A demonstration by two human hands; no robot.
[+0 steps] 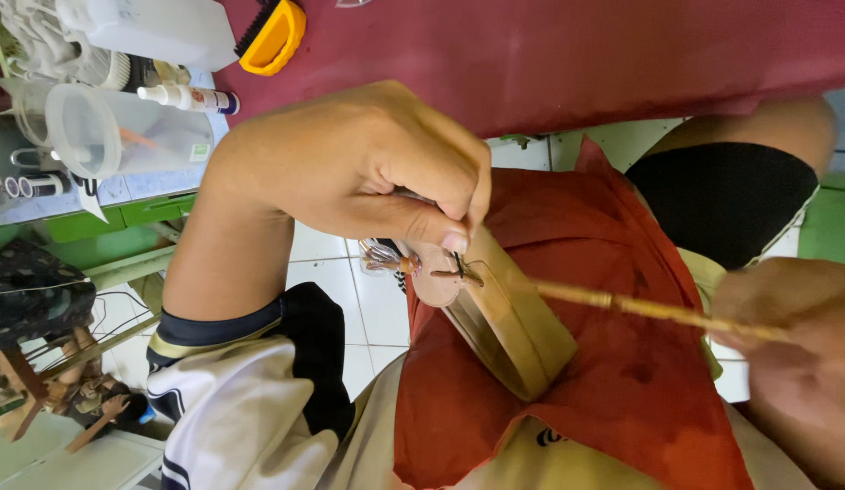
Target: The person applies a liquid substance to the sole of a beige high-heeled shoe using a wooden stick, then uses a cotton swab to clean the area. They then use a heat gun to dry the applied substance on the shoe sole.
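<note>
A tan wedge sandal [509, 322] is gripped by the closed left hand [350, 163] and rested on a red cloth [622, 381] over the lap. A thin wooden stick [640, 308] is pinched in the blurred, seemingly closed right hand [795, 336], its tip touching the sandal.
</note>
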